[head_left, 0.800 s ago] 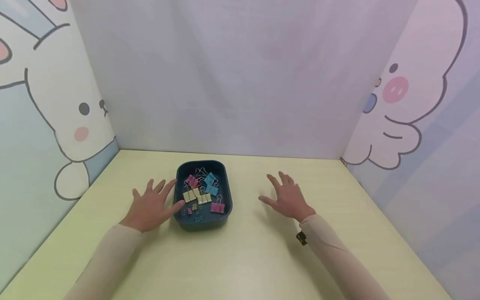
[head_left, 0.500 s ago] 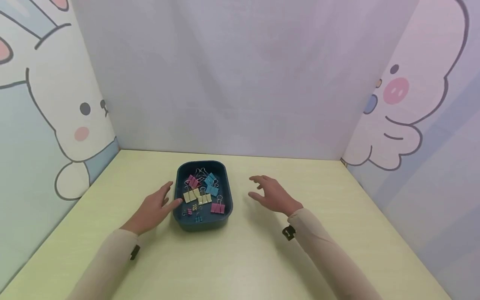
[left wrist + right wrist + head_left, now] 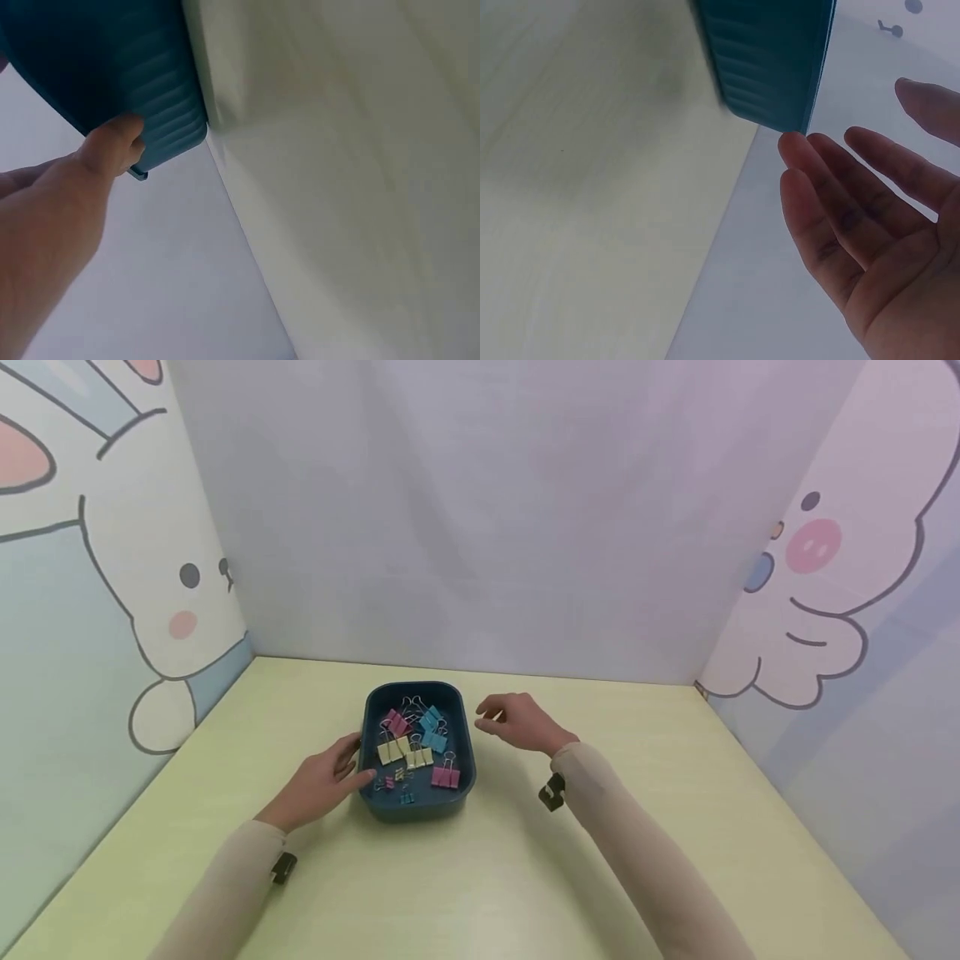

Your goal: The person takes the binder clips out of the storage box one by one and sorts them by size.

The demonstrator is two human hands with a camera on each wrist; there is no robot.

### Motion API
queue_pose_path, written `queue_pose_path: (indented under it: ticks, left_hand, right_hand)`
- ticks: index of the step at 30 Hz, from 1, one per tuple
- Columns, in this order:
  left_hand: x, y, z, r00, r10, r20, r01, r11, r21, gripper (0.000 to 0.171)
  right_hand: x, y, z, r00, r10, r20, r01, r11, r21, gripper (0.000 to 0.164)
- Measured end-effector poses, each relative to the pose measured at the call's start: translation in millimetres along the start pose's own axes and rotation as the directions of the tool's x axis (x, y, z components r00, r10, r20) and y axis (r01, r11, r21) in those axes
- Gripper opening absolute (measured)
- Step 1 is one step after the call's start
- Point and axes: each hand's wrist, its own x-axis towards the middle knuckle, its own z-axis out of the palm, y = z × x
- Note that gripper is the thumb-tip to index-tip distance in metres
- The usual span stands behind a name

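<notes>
A dark teal plastic tray (image 3: 417,810) stands left of the middle of the table, holding binder clips of two sizes. Among them are a pink binder clip (image 3: 446,777), a blue binder clip (image 3: 434,742) and a pale yellow binder clip (image 3: 419,758); several tiny clips lie near the front. My left hand (image 3: 318,783) grips the tray's left side, thumb over the rim and fingers against the outer wall. In the left wrist view those fingers (image 3: 112,146) bend against the ribbed wall. My right hand (image 3: 521,722), fingers loosely bent and holding nothing, is just off the tray's right side.
The pale yellow table (image 3: 480,893) reaches back to a grey-white curtain wall (image 3: 480,527). Printed side panels, a rabbit (image 3: 150,610) on the left and a pig-nosed figure (image 3: 840,577) on the right, border it. Each wrist wears a small black device (image 3: 552,792).
My right hand has moved left, close to the tray's right side. My left hand has closed onto the left side, its spread fingers now drawn together. The tray rests where it was.
</notes>
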Motion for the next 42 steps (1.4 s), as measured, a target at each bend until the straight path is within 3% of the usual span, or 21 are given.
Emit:
queue_pose_path:
  ticks: [10,19,27,35,42]
  left_hand:
    - [-2.1,1.6,-3.0,0.998,0.019,0.06,-0.014,0.997,-0.079,0.088]
    - [-0.4,4.1,-6.3,0.998,0.014,0.062,-0.01,0.998,-0.068,0.086]
    - [1.0,5.6,-6.7,0.998,0.0,0.059,0.003,0.999,-0.052,0.083]
    - [3.5,5.8,-4.5,0.998,-0.027,0.059,0.028,0.999,-0.031,0.08]
    - [3.5,5.7,-3.2,0.998,0.007,0.06,-0.005,1.0,-0.023,0.077]
  right_hand:
    - [39.6,-18.9,-11.2,0.993,0.015,0.117,-0.016,1.0,0.01,0.027]
    - [68.7,-47.7,-13.4,0.988,0.003,0.155,0.0,1.0,-0.016,0.024]
    - [88.6,-59.0,-3.0,0.983,0.015,0.185,-0.017,1.0,0.009,0.026]
    - [103.1,-70.9,5.8,0.98,0.022,0.196,-0.006,0.997,-0.079,0.026]
    - [108.3,-68.2,18.6,0.975,0.085,0.204,-0.065,0.993,-0.103,0.033]
